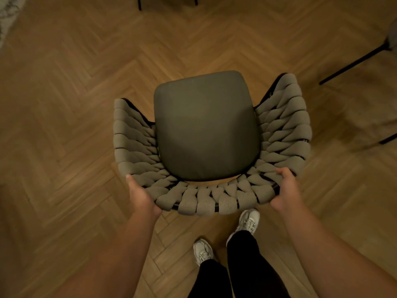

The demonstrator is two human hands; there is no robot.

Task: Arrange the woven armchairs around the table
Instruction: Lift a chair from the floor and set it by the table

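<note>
A woven armchair [206, 130] with a dark seat cushion and a thick grey braided back stands on the wooden floor right below me, its back toward me. My left hand [140, 195] grips the back's left curve from outside. My right hand [286, 191] grips the back's right curve, fingers over the rim. No table top is in view.
Herringbone parquet [75, 104] spreads all around. Black legs of another piece of furniture [354, 63] slant in at the right edge, and two more dark legs [139, 3] show at the top. A pale rug corner [8, 14] lies top left. My feet [247, 222] are just behind the chair.
</note>
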